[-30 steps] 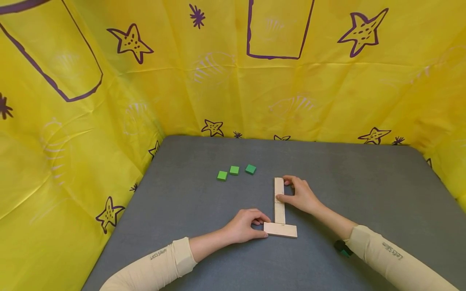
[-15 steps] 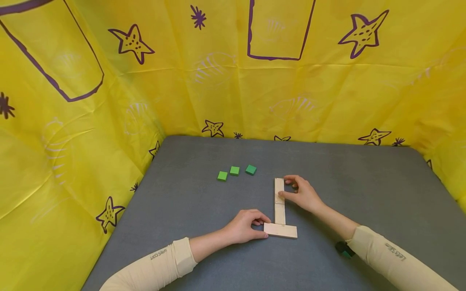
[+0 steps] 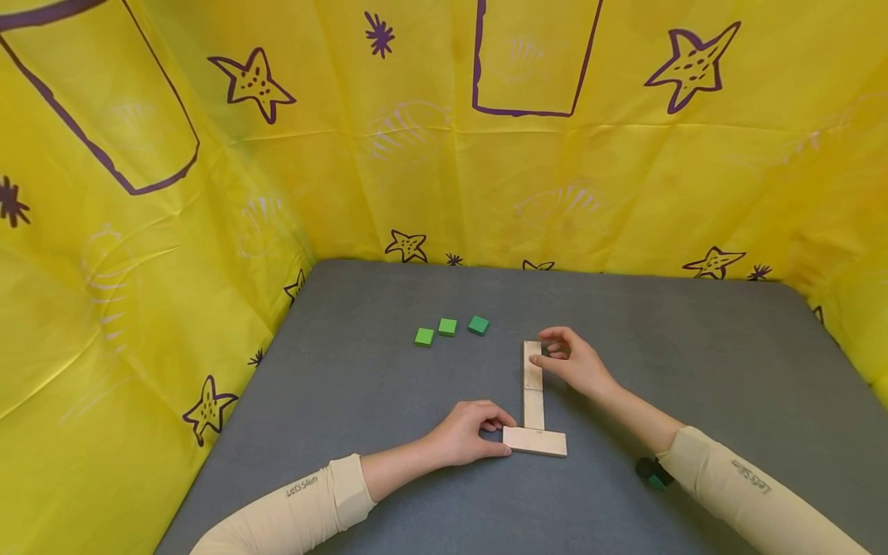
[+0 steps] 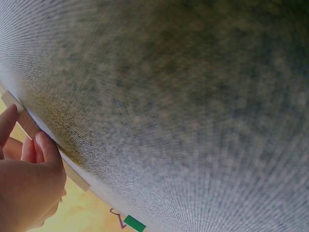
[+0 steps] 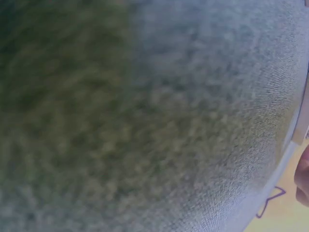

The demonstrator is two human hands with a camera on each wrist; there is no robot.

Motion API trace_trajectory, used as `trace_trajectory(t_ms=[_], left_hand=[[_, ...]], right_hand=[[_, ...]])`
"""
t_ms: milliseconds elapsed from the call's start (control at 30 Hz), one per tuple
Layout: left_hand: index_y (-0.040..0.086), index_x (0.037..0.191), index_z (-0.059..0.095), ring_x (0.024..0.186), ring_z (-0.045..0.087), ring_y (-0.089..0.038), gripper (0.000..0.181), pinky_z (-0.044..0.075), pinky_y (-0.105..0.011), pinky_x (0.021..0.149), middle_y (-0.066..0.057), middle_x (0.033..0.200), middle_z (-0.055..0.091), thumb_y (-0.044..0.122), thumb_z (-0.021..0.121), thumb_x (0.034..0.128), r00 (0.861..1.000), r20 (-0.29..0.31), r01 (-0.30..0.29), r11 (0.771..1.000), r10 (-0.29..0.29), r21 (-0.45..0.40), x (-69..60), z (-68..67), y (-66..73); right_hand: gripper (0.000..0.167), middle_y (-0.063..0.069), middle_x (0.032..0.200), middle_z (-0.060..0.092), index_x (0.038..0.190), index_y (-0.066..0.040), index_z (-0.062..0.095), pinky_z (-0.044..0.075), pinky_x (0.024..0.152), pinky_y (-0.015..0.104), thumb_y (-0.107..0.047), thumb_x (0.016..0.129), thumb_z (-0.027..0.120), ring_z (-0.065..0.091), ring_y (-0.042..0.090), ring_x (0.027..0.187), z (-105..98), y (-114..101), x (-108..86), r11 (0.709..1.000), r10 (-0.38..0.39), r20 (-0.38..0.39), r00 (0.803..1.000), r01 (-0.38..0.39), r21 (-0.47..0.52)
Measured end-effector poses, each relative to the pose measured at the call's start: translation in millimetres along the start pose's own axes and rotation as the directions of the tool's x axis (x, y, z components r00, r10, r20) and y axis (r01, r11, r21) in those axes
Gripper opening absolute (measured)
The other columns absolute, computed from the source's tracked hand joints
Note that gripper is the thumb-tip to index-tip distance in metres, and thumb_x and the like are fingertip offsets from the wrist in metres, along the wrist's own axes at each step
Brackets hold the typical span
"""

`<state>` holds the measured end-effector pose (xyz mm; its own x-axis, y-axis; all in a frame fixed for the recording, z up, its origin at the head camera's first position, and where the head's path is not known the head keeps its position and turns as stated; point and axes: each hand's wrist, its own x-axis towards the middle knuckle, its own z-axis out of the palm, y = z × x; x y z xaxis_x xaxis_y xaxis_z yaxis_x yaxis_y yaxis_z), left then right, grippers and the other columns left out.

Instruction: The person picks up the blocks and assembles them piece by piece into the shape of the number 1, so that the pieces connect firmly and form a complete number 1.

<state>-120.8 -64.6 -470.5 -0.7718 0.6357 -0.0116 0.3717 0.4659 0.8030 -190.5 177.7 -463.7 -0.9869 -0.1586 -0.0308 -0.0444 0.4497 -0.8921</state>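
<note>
A pale wooden block [image 3: 535, 442] lies crosswise on the grey table. From its far side two more wooden blocks run away from me end to end, a nearer one [image 3: 533, 408] and a farther one [image 3: 533, 378]. My left hand [image 3: 461, 433] pinches the crosswise block at its left end, thumb on the near corner and fingers on the far one. Over the farther block's right side is my right hand [image 3: 576, 366], with fingers loosely bent. Its thumb overlaps the block; whether it touches is unclear. In the right wrist view a finger [image 5: 303, 179] shows apart from a block.
Beyond the wooden blocks, to the left, lie two light green square blocks, one left [image 3: 424, 337] and one right [image 3: 447, 327], and a darker green one [image 3: 478, 325]. A yellow patterned curtain [image 3: 486, 169] stands behind the grey table [image 3: 347, 347] and along its sides.
My right hand has shifted slightly away from me along the farther block, its index finger coming off the block's side. My left hand and the blocks stay put.
</note>
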Motion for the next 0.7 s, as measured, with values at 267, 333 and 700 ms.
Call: trace_trajectory(t_ms=[267, 333, 700], left_hand=[[0.008, 0.104, 0.072, 0.089, 0.058, -0.002, 0.028, 0.049, -0.015, 0.082, 0.003, 0.099, 0.066, 0.01, 0.082, 0.0788, 1.0, 0.001, 0.002, 1.0, -0.002, -0.002, 0.0, -0.1, 0.1], [0.008, 0.104, 0.072, 0.089, 0.058, -0.002, 0.028, 0.049, -0.015, 0.082, 0.003, 0.099, 0.066, 0.011, 0.082, 0.0787, 1.0, 0.0, 0.002, 1.0, -0.002, -0.001, 0.1, 0.1, -0.1], [0.009, 0.104, 0.072, 0.089, 0.058, -0.002, 0.027, 0.049, -0.015, 0.082, 0.003, 0.098, 0.066, 0.011, 0.082, 0.0791, 1.0, 0.004, 0.016, 1.0, -0.016, -0.006, -0.2, -0.3, 0.6]], right_hand=[[0.051, 0.023, 0.131, 0.052, 0.132, 0.001, 0.049, 0.045, 0.084, 0.027, -0.017, 0.09, 0.071, 0.051, 0.028, 0.11, -0.4, -8.5, 5.9, 0.987, 0.059, 0.032, 0.998, -0.063, 0.148], [0.05, 0.025, 0.131, 0.051, 0.133, 0.003, 0.048, 0.044, 0.083, 0.027, -0.015, 0.091, 0.07, 0.05, 0.028, 0.109, 0.2, -9.7, 8.8, 0.985, 0.067, 0.035, 0.997, -0.072, 0.159], [0.053, 0.02, 0.132, 0.053, 0.131, -0.002, 0.052, 0.043, 0.086, 0.03, -0.021, 0.087, 0.075, 0.05, 0.026, 0.109, 6.2, -13.6, 22.7, 0.983, 0.052, 0.035, 0.998, -0.057, 0.174]])
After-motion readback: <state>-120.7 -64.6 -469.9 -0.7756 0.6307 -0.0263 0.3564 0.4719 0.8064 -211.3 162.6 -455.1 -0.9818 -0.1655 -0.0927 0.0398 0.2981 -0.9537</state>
